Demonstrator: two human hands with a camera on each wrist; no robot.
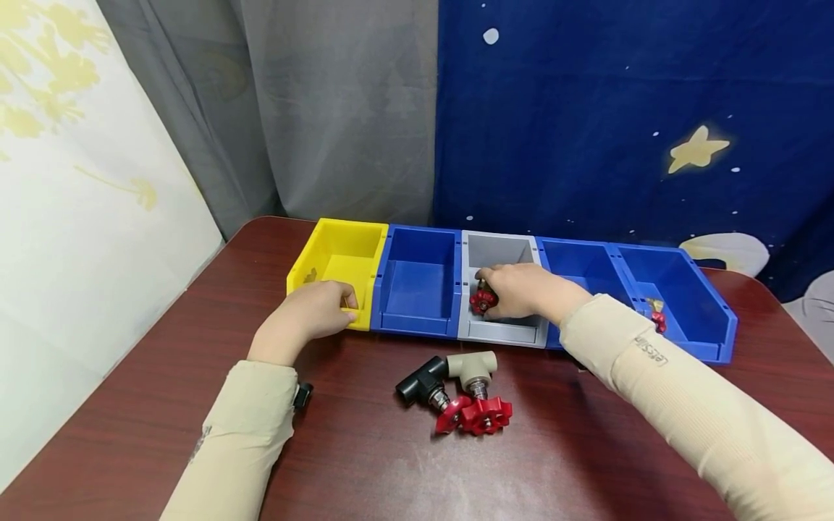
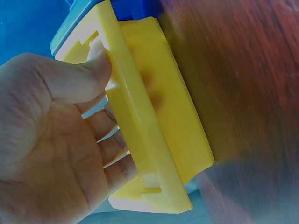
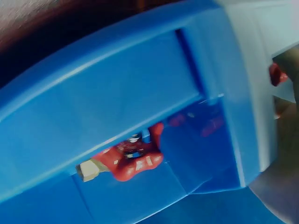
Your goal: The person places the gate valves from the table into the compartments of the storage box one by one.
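Observation:
In the head view, my left hand (image 1: 311, 311) reaches over the front of the yellow bin (image 1: 345, 235). The left wrist view shows the thumb at the front lip (image 2: 135, 102) and the other fingers passing behind it, their tips hidden. My right hand (image 1: 521, 291) is inside the grey bin (image 1: 502, 333), gripping a valve with a red handwheel (image 1: 483, 300); the fingers cover most of its body. On the table in front lie two tee-shaped valves with red handwheels, one black (image 1: 425, 380) and one beige (image 1: 470, 367), their wheels touching.
Left of the grey bin stands a blue bin (image 1: 420, 286); two more blue bins continue to its right. In the rightmost bin (image 1: 691, 304) lies a small red-and-brass piece (image 1: 658, 316). The right wrist view shows a brass valve with a red wheel (image 3: 133, 161) in a blue bin.

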